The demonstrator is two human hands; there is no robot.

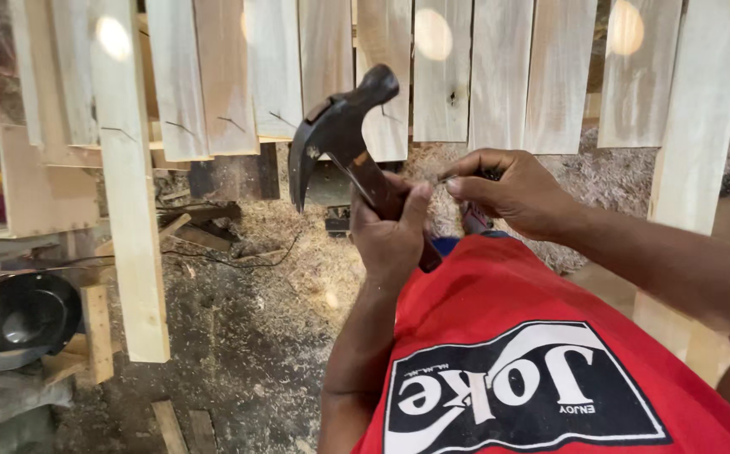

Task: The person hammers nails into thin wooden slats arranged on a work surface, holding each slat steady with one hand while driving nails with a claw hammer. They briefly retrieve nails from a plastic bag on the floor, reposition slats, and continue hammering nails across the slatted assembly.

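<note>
Gripping a claw hammer (pixel 339 139) by its handle: left hand (pixel 390 235), clamped. Right hand (pixel 508 193) pinched small nails (pixel 447 177) beside it, before upright wooden slats (pixel 499 76).

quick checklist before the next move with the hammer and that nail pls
1. Hammer gripped: ok, the left hand is wrapped around its handle, head up.
2. Nail in fingers: cannot tell, the right hand pinches something thin, too small to make out.
3. Hands apart: not ok, the fingertips meet close beside the handle.
4. Wooden slats in front: ok, they hang upright in a row.
5. Floor: not ok, sawdust and offcuts lie on it.
</note>
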